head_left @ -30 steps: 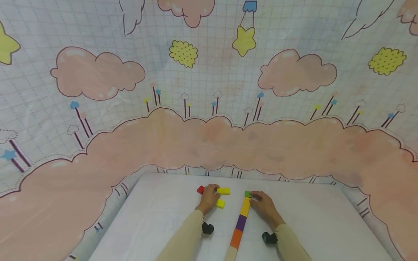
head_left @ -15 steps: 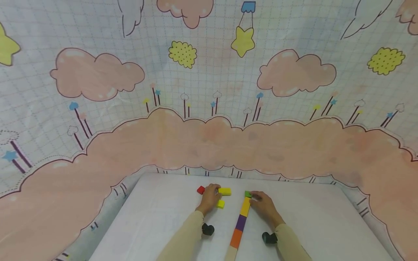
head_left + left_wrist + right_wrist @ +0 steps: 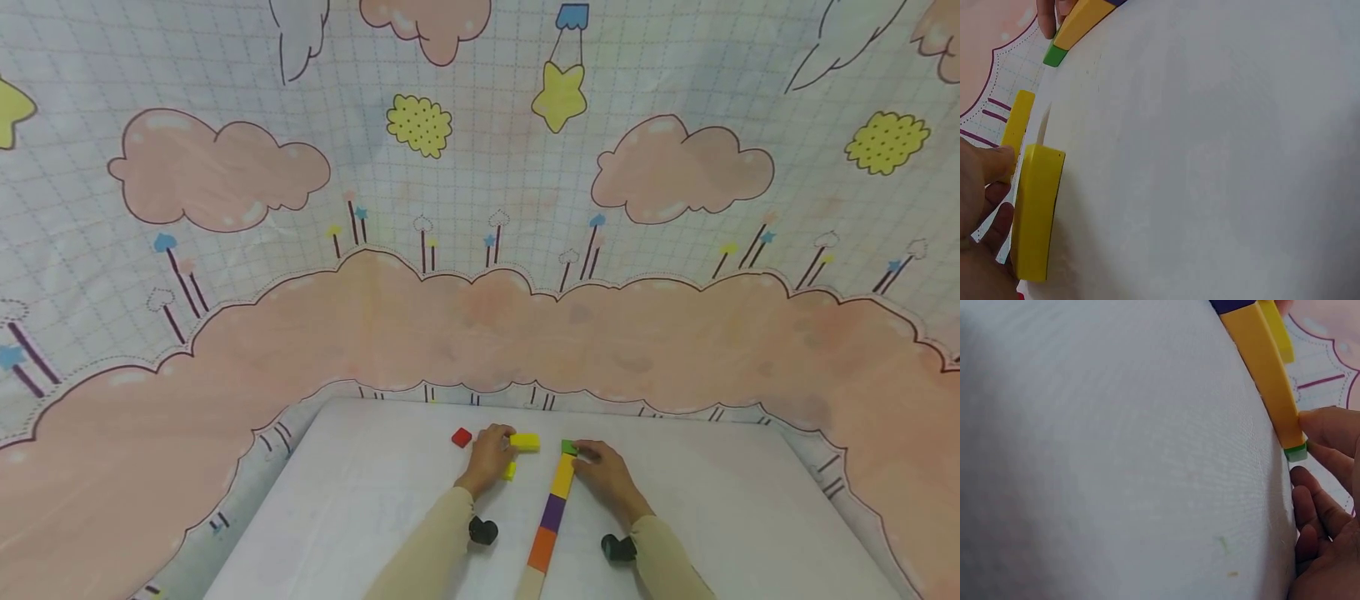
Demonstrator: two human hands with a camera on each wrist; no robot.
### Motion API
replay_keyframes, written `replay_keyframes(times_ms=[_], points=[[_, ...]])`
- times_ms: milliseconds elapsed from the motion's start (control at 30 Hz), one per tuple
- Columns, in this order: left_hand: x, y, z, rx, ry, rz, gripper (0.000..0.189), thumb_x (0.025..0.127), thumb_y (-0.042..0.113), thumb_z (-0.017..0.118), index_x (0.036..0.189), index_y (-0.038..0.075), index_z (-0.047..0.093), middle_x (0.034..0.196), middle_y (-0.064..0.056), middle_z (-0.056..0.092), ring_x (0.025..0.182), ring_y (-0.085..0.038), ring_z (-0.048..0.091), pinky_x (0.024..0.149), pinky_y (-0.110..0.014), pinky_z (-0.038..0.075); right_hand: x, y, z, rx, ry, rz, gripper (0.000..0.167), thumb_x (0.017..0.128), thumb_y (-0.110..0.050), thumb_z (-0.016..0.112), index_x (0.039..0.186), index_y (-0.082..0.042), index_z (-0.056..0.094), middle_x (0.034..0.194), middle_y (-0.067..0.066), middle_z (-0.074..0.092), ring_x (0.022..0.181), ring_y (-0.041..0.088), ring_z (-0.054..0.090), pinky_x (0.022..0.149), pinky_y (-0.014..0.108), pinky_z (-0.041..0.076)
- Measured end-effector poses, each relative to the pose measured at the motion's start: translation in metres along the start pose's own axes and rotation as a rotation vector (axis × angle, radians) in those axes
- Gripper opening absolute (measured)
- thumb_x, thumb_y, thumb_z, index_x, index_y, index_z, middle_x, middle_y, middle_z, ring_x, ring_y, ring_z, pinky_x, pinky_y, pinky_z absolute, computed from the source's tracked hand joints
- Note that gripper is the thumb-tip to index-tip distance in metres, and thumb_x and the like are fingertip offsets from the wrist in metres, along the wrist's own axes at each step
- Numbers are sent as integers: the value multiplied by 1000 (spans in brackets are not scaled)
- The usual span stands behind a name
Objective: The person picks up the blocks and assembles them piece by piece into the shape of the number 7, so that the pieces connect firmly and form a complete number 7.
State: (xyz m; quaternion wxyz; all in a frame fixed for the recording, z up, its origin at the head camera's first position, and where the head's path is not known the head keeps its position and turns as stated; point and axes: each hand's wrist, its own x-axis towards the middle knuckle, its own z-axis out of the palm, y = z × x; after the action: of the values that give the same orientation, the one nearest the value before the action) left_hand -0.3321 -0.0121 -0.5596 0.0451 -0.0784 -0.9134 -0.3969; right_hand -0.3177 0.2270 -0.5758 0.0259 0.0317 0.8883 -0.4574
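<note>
My left hand [image 3: 487, 458] pinches a long yellow block [image 3: 526, 442] near the back of the white table. A second yellow block [image 3: 1038, 212] lies by that hand's lower fingers, partly covered in the head view. To the right runs a row of blocks laid end to end: green [image 3: 568, 447], yellow-orange [image 3: 562, 477], purple [image 3: 553, 512], orange [image 3: 543, 547] and beige [image 3: 531, 583]. At the row's far end my right hand [image 3: 609, 477] holds the small green block with finger and thumb, its thumb [image 3: 1329, 425] also touching the yellow-orange block.
A small red block [image 3: 461, 437] lies left of my left hand. Both wrists carry dark camera mounts [image 3: 483, 531]. Behind the white table [image 3: 360, 467] rises a patterned cloth with clouds and stars. The row's near end leaves the bottom of the head view.
My left hand has slid slightly right with the long yellow block, closer to the green block. The red block shows fully now, while the second yellow block is more covered. My right hand stays put.
</note>
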Motion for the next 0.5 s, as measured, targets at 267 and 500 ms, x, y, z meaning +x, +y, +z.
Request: replay_keyframes(times_ms=[267,500], points=[[-6,5,5,-3,-20,44,28,94,12,63,121,6,63,120,-10,63,108,-26,54,102,-48,44,-6,0,0,-2,-2,0,37,92,-24,66,129,-18,62,136,10,58,129,33,50,109,58,37],[-9,13,7,31,-29,51,29,93,11,64,121,7,63,120,-9,64,109,-26,55,103,-48,44,-11,0,0,1,0,12,37,92,-24,67,128,-18,63,135,10,59,129,32,50,109,57,38]])
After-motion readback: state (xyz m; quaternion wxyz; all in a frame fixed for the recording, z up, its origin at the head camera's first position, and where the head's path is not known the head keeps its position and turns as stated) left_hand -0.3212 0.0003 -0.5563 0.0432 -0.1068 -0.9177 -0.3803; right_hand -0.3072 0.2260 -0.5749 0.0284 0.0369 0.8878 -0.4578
